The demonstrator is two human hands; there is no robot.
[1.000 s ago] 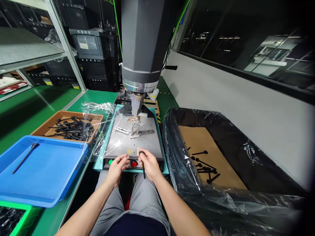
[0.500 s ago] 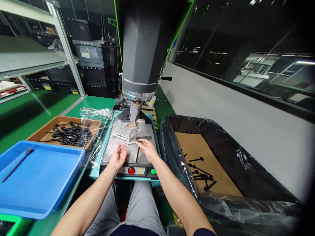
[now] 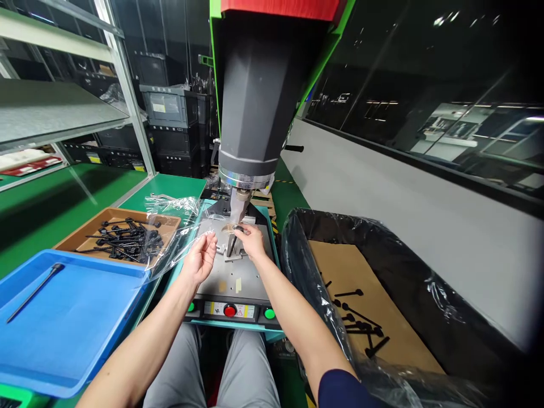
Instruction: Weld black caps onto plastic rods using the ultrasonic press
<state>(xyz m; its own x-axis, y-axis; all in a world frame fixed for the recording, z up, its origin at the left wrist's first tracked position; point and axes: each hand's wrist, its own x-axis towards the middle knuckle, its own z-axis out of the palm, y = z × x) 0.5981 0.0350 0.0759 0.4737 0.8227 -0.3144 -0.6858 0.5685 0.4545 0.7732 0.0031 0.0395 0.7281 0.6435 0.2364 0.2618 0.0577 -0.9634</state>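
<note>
My right hand [image 3: 252,241] pinches the head of a thin black rod part [image 3: 232,245] and holds it at the metal fixture [image 3: 232,258] right under the press horn [image 3: 240,205]. My left hand [image 3: 199,259] hovers just left of it over the grey machine plate [image 3: 233,279], fingers loosely curled and apart, with nothing in it. The big dark press head [image 3: 255,96] hangs above both hands.
A brown tray of black rod parts [image 3: 123,234] under clear film sits left, and a blue tray [image 3: 72,309] with one black rod [image 3: 33,292] is nearer. A black-lined box [image 3: 382,283] with several finished rods is right. Red and green buttons [image 3: 230,310] face me.
Both hands moved forward from the buttons at the front panel to the fixture under the horn. The right hand carried the black rod there; the view tilted up.
</note>
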